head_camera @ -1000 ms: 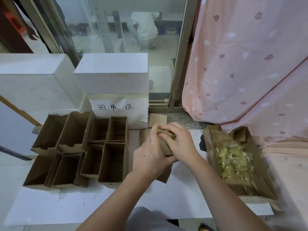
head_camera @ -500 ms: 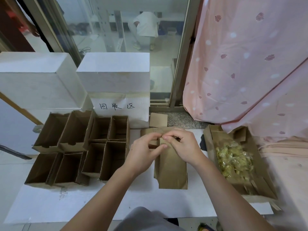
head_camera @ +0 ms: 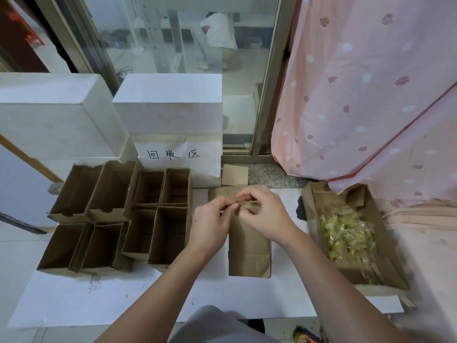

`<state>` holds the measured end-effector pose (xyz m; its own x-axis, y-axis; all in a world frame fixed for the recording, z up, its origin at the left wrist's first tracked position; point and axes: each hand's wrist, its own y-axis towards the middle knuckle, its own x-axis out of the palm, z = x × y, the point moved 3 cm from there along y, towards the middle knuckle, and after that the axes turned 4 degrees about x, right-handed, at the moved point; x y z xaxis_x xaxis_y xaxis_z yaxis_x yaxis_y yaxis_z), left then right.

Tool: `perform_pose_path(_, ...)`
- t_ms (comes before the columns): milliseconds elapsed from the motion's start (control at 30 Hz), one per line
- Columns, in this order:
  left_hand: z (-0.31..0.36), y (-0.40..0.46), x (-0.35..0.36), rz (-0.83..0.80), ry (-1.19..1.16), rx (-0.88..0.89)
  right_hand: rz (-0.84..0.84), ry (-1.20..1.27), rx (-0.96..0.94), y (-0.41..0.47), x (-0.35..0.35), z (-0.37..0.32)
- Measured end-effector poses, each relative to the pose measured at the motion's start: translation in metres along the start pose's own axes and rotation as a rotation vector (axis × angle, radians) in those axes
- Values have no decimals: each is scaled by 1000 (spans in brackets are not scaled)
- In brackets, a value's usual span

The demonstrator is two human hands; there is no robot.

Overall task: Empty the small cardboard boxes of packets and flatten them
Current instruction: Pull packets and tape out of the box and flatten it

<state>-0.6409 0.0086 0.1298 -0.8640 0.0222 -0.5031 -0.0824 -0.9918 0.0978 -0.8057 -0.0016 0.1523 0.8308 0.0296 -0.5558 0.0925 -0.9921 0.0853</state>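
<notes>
The box [head_camera: 249, 248] lies flat below your grip: your left hand [head_camera: 210, 224] and right hand [head_camera: 265, 214] pinch its far flap. The sign [head_camera: 178, 157] reads "回收区".

I see my left hand [head_camera: 210, 226] and right hand [head_camera: 265, 216] pinching the far edge of a flattened cardboard box [head_camera: 248, 253] lying on the white counter [head_camera: 148, 300]. Open empty boxes [head_camera: 118, 219] stand to the left; a tray of yellow packets [head_camera: 346, 233] sits right.
</notes>
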Motion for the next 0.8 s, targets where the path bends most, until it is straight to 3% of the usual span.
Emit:
perform_pose_path(500, 18, 7, -7, -183, 364, 250, 114, 140, 44, -3, -6, 8)
perform_pose_path(600, 18, 5, -12, -181, 289, 270, 119, 253, 122, -4, -11, 12)
perform_pose_path(800, 10, -6, -8, -212, 25, 123, 145, 286, 146, -3, -15, 19)
